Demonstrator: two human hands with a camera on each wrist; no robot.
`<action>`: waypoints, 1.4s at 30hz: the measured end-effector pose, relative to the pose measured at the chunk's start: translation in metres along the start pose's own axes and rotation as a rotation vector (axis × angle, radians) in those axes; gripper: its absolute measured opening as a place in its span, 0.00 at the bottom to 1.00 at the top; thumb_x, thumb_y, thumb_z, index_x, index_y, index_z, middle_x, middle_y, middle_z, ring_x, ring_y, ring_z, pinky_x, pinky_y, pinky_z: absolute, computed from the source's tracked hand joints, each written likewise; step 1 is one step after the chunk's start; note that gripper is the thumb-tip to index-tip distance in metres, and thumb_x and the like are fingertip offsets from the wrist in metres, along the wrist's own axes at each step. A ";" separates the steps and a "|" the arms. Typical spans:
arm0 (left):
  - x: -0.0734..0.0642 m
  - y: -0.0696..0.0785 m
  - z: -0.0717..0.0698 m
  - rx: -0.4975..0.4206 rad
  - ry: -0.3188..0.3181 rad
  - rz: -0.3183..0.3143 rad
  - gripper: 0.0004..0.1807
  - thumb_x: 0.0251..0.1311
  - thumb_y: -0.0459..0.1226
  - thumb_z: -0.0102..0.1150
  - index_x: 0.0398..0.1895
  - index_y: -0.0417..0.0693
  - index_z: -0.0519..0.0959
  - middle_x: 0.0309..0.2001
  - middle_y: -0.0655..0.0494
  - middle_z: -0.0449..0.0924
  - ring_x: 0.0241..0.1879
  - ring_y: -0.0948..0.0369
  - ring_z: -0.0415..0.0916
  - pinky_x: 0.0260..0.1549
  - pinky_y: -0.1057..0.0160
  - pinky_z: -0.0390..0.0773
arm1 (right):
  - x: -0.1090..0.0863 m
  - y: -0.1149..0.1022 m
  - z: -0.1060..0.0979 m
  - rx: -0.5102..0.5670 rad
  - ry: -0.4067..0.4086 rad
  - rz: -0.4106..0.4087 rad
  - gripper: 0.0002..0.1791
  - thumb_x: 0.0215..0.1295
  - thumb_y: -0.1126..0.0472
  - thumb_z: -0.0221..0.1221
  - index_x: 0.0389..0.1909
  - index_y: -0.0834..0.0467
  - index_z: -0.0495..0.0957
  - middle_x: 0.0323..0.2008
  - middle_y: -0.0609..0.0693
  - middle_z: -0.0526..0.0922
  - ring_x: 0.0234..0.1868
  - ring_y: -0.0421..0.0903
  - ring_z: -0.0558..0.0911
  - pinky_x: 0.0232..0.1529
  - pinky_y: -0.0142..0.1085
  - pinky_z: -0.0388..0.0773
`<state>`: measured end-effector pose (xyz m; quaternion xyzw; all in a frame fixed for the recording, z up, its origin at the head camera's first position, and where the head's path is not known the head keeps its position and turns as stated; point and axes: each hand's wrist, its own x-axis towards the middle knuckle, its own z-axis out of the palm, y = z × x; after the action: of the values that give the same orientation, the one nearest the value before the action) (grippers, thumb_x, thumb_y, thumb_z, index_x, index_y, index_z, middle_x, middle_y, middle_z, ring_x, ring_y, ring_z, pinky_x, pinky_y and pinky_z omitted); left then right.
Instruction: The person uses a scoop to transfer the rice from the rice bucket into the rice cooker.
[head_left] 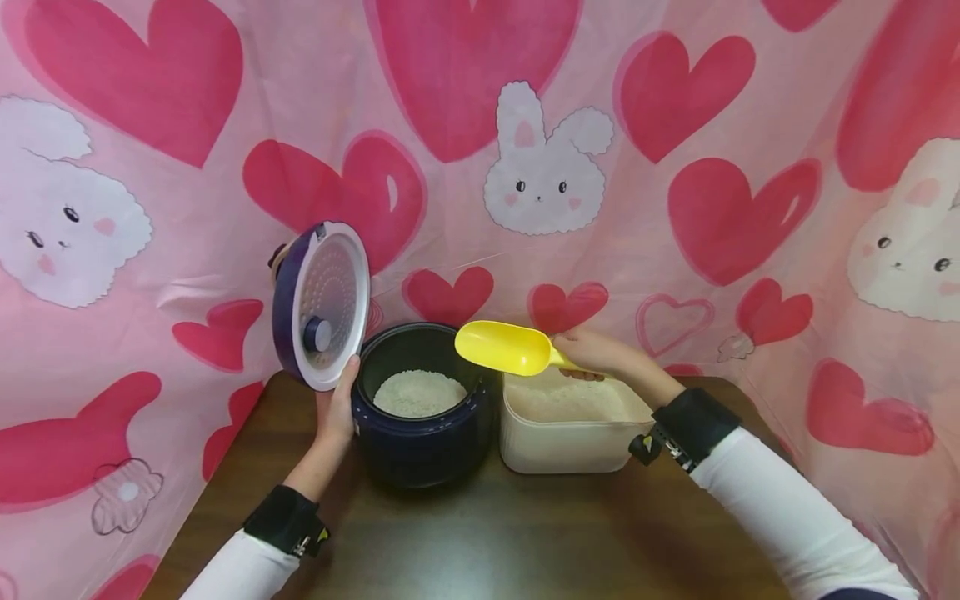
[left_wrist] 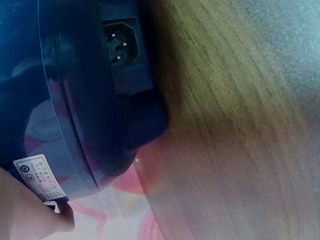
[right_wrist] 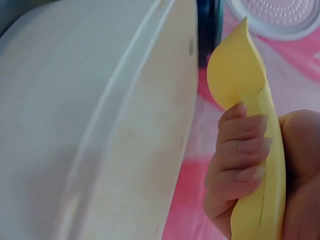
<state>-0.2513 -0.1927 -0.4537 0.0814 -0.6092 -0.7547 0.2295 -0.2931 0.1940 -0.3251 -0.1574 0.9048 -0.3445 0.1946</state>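
A dark blue rice cooker (head_left: 423, 450) stands on the table with white rice (head_left: 420, 393) in its pot. To its left the rice cooker lid (head_left: 333, 300) is up on edge, its pale inner side facing the pot. My left hand (head_left: 337, 408) holds the lid at its lower rim, thumb on the inner side and the other fingers hidden behind. In my right hand (head_left: 588, 350) is a yellow scoop (head_left: 502, 346), gripped by its handle. The scoop's bowl looks empty and overlaps the pot's right rim. Below the right hand stands a cream bin (head_left: 570, 450) with rice in it.
The cooker and bin stand side by side on the brown wooden table (head_left: 450, 542). A pink cloth (head_left: 465, 242) with hearts and rabbits hangs behind. The left wrist view shows a power socket (left_wrist: 120, 45) and a label (left_wrist: 40, 177) on the cooker.
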 end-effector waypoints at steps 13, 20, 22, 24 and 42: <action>0.003 0.005 -0.002 0.029 -0.003 0.023 0.28 0.74 0.44 0.57 0.71 0.43 0.69 0.63 0.58 0.74 0.59 0.67 0.70 0.67 0.71 0.64 | -0.036 0.049 -0.030 -0.039 0.050 0.136 0.29 0.79 0.52 0.43 0.20 0.60 0.78 0.14 0.46 0.72 0.13 0.41 0.66 0.17 0.29 0.64; 0.003 0.006 -0.002 0.040 -0.019 0.014 0.29 0.74 0.45 0.57 0.73 0.46 0.67 0.64 0.60 0.72 0.62 0.66 0.67 0.71 0.64 0.61 | -0.047 0.055 -0.036 -0.323 0.103 0.213 0.28 0.79 0.52 0.43 0.21 0.60 0.79 0.17 0.49 0.74 0.16 0.44 0.68 0.21 0.33 0.66; 0.003 0.005 -0.003 0.052 -0.024 -0.006 0.30 0.74 0.46 0.57 0.74 0.47 0.66 0.65 0.60 0.70 0.63 0.65 0.66 0.73 0.62 0.60 | -0.050 0.051 -0.035 -0.476 0.140 0.252 0.26 0.79 0.51 0.44 0.22 0.59 0.78 0.19 0.50 0.76 0.19 0.47 0.70 0.23 0.37 0.70; 0.002 0.004 -0.004 0.077 -0.029 -0.025 0.31 0.74 0.47 0.56 0.75 0.47 0.65 0.67 0.59 0.69 0.64 0.64 0.65 0.74 0.60 0.58 | -0.052 0.045 -0.032 -0.611 0.185 0.287 0.24 0.77 0.51 0.46 0.24 0.59 0.79 0.21 0.52 0.77 0.23 0.51 0.73 0.27 0.43 0.74; 0.003 0.004 -0.002 0.046 0.009 0.014 0.29 0.73 0.46 0.57 0.73 0.46 0.68 0.64 0.60 0.72 0.63 0.65 0.67 0.71 0.66 0.60 | -0.033 -0.002 -0.008 -1.129 0.293 0.383 0.17 0.62 0.58 0.69 0.26 0.68 0.77 0.23 0.56 0.79 0.27 0.53 0.80 0.35 0.44 0.85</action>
<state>-0.2519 -0.1963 -0.4498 0.0857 -0.6259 -0.7384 0.2358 -0.2678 0.2106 -0.3106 -0.0217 0.9772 0.2109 0.0134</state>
